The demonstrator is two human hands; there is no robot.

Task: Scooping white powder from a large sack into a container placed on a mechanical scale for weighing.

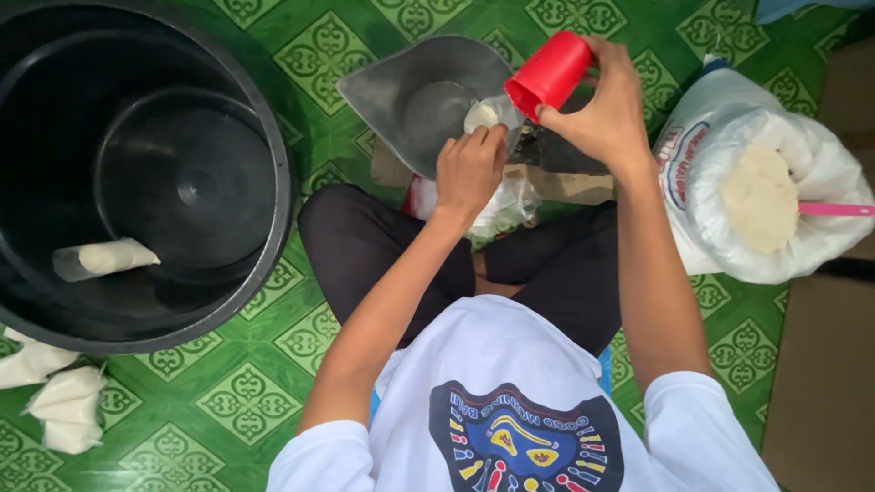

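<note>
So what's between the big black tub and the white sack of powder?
In the head view, the grey scale pan lies between the black tub and the white sack, along with both hands, the red cup and a small bag.

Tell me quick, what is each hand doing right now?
Left hand: closed, pinching the small clear bag open over the grey pan.
Right hand: closed around the red cup, tipped toward the bag.

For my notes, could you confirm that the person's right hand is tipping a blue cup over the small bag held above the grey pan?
Not quite: the cup is red, not blue. The head view shows the right hand tipping it over the small bag, held by the left hand above the grey pan.
</note>
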